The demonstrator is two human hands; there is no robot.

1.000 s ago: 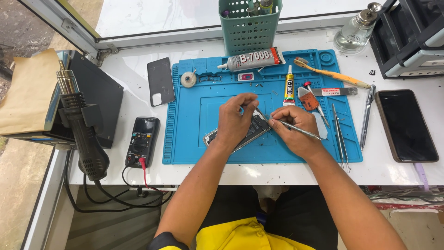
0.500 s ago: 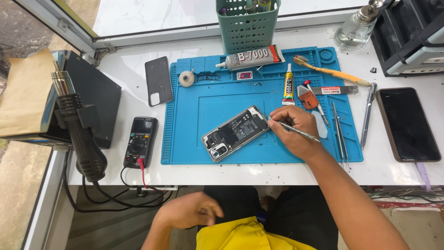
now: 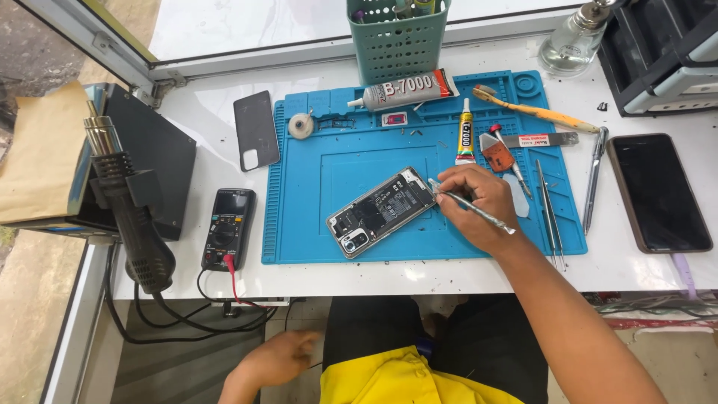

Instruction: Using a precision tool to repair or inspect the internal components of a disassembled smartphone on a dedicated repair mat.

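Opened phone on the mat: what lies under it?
The opened phone lies flat on the blue work mat, inner parts facing up. The right hand covers the mat beside its upper end; anything beneath the phone is hidden.

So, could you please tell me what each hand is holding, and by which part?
The right hand grips slim metal tweezers around the middle, tips at the opened phone. The left hand holds nothing.

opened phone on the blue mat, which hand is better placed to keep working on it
Right. The right hand rests by the opened phone, gripping a metal tool; the left hand is down below the table edge.
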